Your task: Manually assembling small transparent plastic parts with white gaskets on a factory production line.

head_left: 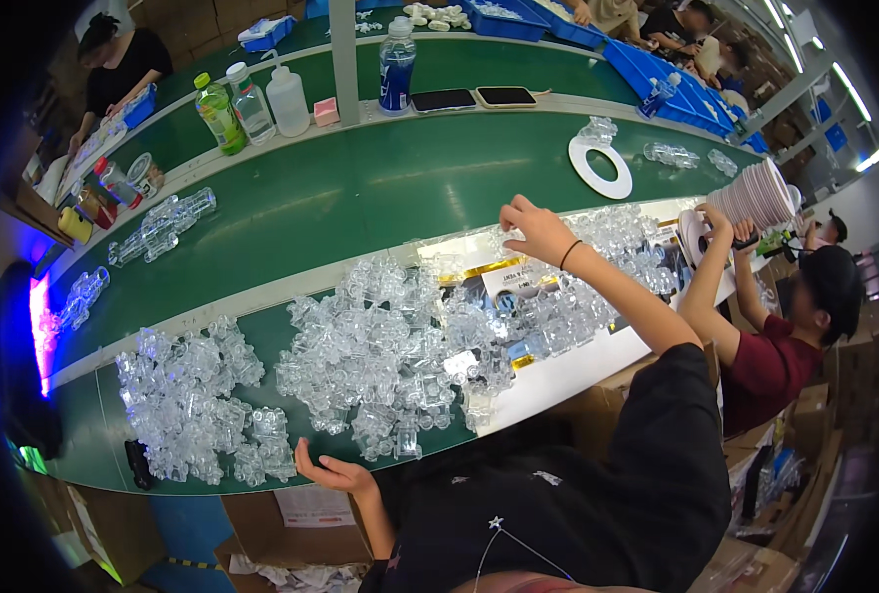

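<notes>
Heaps of clear plastic parts [360, 341] are spread along the near side of the green bench. My left hand [338, 474] is at the bench's front edge, next to the near end of the heaps, its fingers apart and nothing visible in them. Further right, my right hand [541, 235] reaches over the back of the pile, beside a printed sheet [518, 280]. Its fingers are bent in close to the clear parts; whatever lies between the fingertips is too small to make out. A separate heap of clear parts [177, 400] lies at the left.
A belt [390, 188] runs behind the heaps, with clear pieces [163, 227] and a white ring [599, 168] on it. Bottles [397, 64] and phones [505, 96] line the ledge beyond. A co-worker [775, 336] in dark red handles a stack of white rings [753, 195] at right. Cardboard boxes [296, 524] stand below.
</notes>
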